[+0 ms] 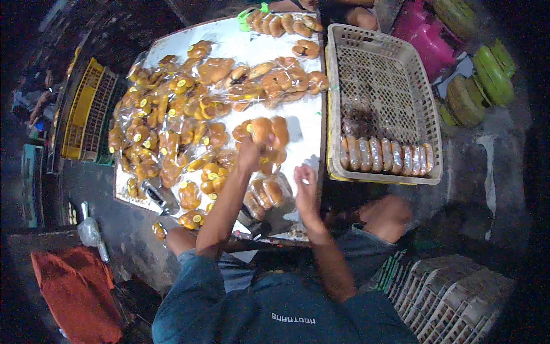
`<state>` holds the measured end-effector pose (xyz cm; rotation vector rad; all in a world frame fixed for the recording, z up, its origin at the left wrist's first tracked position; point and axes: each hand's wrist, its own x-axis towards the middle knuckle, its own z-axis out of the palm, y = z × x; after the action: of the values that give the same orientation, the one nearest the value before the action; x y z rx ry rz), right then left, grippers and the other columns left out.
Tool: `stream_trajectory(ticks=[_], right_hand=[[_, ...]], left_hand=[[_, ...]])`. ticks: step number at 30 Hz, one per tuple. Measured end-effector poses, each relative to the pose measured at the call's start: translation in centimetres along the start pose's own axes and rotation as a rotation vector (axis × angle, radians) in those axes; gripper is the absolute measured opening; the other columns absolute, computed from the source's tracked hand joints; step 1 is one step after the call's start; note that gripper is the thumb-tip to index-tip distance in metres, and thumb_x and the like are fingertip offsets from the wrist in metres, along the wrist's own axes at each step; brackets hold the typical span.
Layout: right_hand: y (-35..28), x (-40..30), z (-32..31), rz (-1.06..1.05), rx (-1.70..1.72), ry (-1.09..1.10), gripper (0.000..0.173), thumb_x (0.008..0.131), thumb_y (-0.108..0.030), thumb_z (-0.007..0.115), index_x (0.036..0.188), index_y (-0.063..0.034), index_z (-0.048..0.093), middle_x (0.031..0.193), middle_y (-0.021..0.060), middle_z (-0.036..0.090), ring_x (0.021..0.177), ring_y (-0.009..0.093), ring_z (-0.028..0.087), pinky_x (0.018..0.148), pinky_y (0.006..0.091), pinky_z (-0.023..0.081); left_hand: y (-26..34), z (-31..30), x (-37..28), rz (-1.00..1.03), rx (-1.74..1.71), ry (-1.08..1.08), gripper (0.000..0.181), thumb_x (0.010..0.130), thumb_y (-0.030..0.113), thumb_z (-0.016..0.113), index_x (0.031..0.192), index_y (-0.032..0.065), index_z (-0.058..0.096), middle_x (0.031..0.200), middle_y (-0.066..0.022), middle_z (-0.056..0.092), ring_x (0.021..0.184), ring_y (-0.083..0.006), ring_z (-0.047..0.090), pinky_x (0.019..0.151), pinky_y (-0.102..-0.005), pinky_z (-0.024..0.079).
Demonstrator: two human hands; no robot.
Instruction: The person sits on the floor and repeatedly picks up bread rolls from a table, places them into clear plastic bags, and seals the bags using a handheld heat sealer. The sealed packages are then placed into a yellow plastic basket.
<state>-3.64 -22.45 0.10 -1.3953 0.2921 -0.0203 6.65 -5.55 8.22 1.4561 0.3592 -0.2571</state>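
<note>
On a white-topped table (300, 150) lie many bread buns (172, 107), most in clear plastic bags, several with yellow round stickers. My left hand (253, 148) is at a group of golden buns (270, 129) near the table's middle; blur hides whether it grips one. To the right, my right hand (304, 175) is raised near the table's right edge with its fingers curled; whether anything small is in it cannot be made out. Between my forearms lie bagged long buns (266, 193) in a row. A metallic box-like object (159, 197) sits at the near left.
A beige plastic crate (423, 107) at the right holds a row of wrapped rolls (386, 157). More crates (447, 292) stand at lower right, and a yellow crate (81, 112) at left. Green gas cylinders (490, 77) stand beyond. A person's arm (361, 17) shows at the top.
</note>
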Motion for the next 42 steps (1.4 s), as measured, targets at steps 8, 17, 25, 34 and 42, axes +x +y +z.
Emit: stream_trajectory(ticks=[8,17,25,34,42], right_hand=[[-9.8,-5.0,-0.3,-0.272,-0.236,-0.378,0.025,0.092,-0.017,0.07,0.078,0.0023,0.063,0.073,0.0063,0.058,0.069,0.011,0.053,0.062,0.0286,0.043],[-10.4,-9.6,-0.4,-0.279,-0.471,-0.156,0.022,0.09,-0.01,0.069,0.107,-0.0001,0.061,0.099,0.0133,0.068,0.078,0.021,0.066,0.07,0.0344,0.053],[-11.7,-15.3,-1.5,-0.029,-0.182,-0.672,0.039,0.096,-0.011,0.061,0.13,0.0061,0.056,0.134,0.0168,0.06,0.098,0.02,0.069,0.086,0.033,0.055],[-14.3,-13.9,-1.9,-0.471,-0.179,-0.884,0.03,0.1,-0.013,0.054,0.121,0.0053,0.065,0.148,0.0187,0.043,0.135,0.026,0.043,0.107,0.0385,0.042],[-14.2,-15.6,-0.3,-0.018,-0.192,-0.479,0.023,0.09,-0.011,0.071,0.11,-0.0008,0.064,0.087,0.0096,0.072,0.08,0.017,0.069,0.073,0.0308,0.054]], left_hand=[[-3.1,-1.1,-19.6,-0.106,-0.25,-0.087,0.047,0.099,0.031,0.061,0.132,-0.0009,0.056,0.12,-0.0089,0.065,0.108,-0.0169,0.062,0.096,-0.0316,0.049],[-2.4,0.3,-24.8,0.039,-0.369,-0.008,0.048,0.106,0.036,0.043,0.127,-0.0047,0.059,0.117,-0.0154,0.069,0.11,-0.0232,0.064,0.097,-0.0336,0.051],[-1.9,0.2,-28.7,0.569,0.136,0.149,0.029,0.101,0.02,0.054,0.119,-0.0018,0.063,0.114,-0.0136,0.068,0.11,-0.027,0.062,0.102,-0.0387,0.042],[-1.5,-1.4,-30.5,0.412,0.505,0.024,0.029,0.083,0.024,0.079,0.102,0.0023,0.074,0.097,-0.0148,0.071,0.088,-0.0243,0.069,0.078,-0.0338,0.053],[-0.6,-0.8,-31.9,-0.134,0.32,0.098,0.026,0.091,0.024,0.072,0.094,-0.0024,0.073,0.083,-0.0086,0.07,0.076,-0.0132,0.062,0.072,-0.031,0.05]])
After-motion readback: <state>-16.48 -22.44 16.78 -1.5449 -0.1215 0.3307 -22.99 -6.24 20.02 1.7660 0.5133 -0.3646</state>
